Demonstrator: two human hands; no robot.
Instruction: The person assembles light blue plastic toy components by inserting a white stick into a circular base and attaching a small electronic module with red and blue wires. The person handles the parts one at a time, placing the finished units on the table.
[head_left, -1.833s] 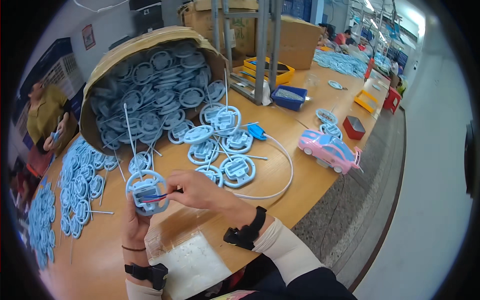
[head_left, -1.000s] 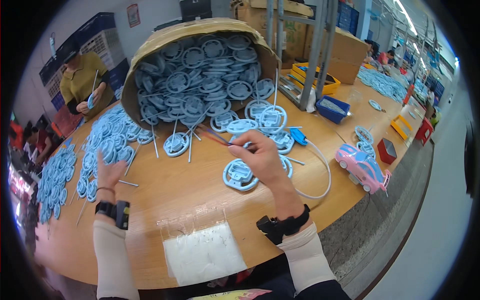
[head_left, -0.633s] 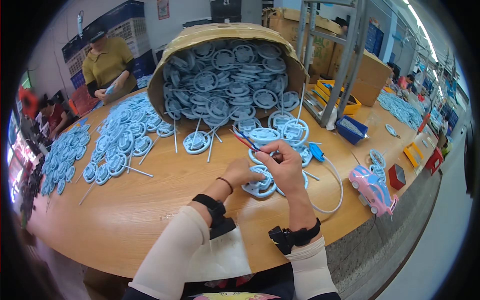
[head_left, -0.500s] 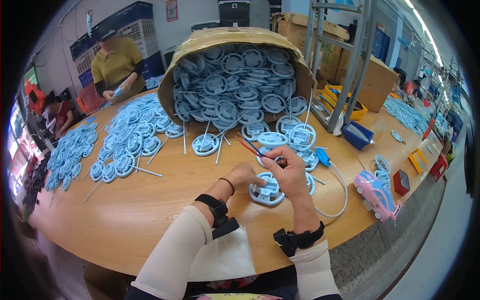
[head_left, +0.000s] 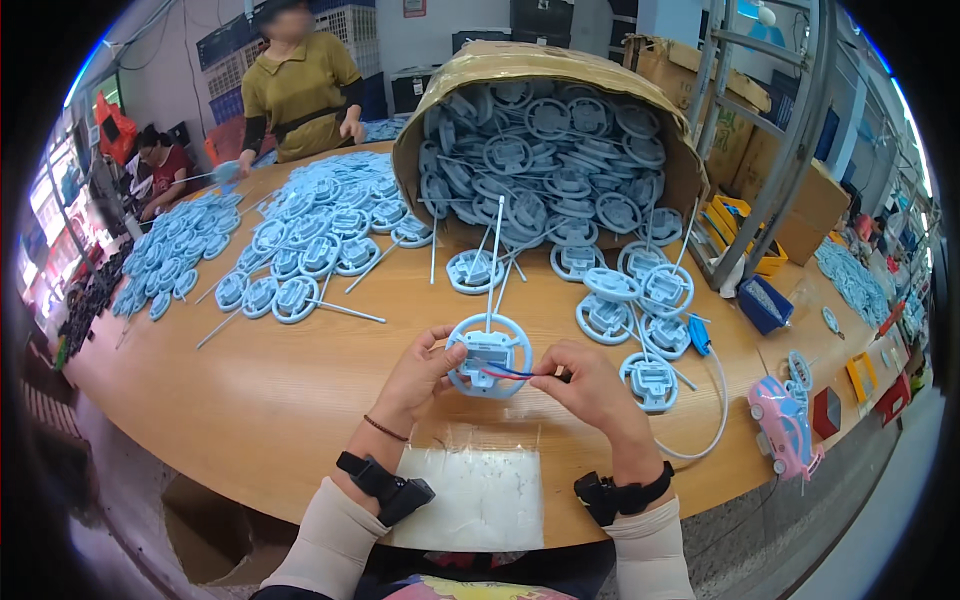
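My left hand [head_left: 412, 378] is closed on the left rim of a light blue toy steering wheel [head_left: 489, 352]. The wheel is held upright above the table, and a long pale rod [head_left: 496, 255] rises from it. My right hand [head_left: 592, 392] pinches a pair of thin leads [head_left: 515, 374], one red and one dark blue. Their ends lie against the lower middle of the wheel; whether they touch it, I cannot tell. A dark piece shows by the right fingers. Just right of that hand another steering wheel [head_left: 650, 382] lies on the table.
A large tipped carton [head_left: 450, 75] full of wheels stands at the back. More wheels are heaped at left [head_left: 330, 215]. A white sheet [head_left: 470, 495] lies in front of me. A pink toy car [head_left: 780, 425], a white cable [head_left: 722, 400] and a blue bin [head_left: 765, 305] are at right. A co-worker [head_left: 300, 95] stands across.
My left hand has lifted a steering wheel and brought it left and nearer. My right hand has lowered the leads to it. The co-worker's arms have spread apart, and the head view has shifted.
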